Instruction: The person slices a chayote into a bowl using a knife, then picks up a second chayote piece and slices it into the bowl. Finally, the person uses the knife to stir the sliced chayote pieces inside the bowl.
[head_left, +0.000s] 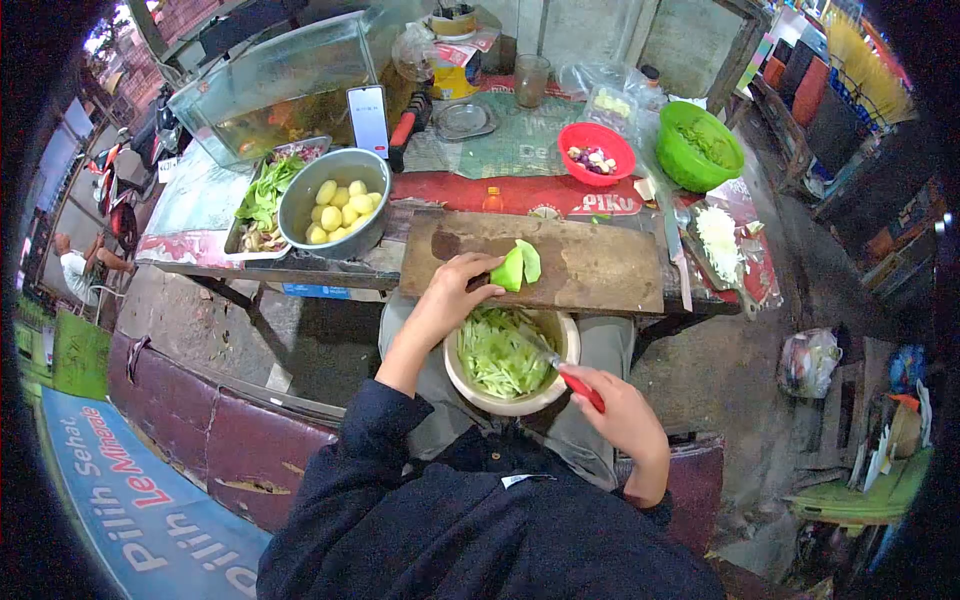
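My left hand grips a pale green vegetable piece, which looks like chayote, near the front edge of the wooden cutting board. A second, lighter green piece stands against it. Closed around the red handle of a knife is my right hand. The knife's blade points up and left, over a cream bowl held between my knees. Thin green vegetable strips fill much of the bowl. The blade tip is hard to make out against them.
A grey pot of peeled potatoes and a tray of greens stand left. Behind the board are a red bowl and a green basin. Another knife lies right, beside shredded white vegetable. A phone stands upright.
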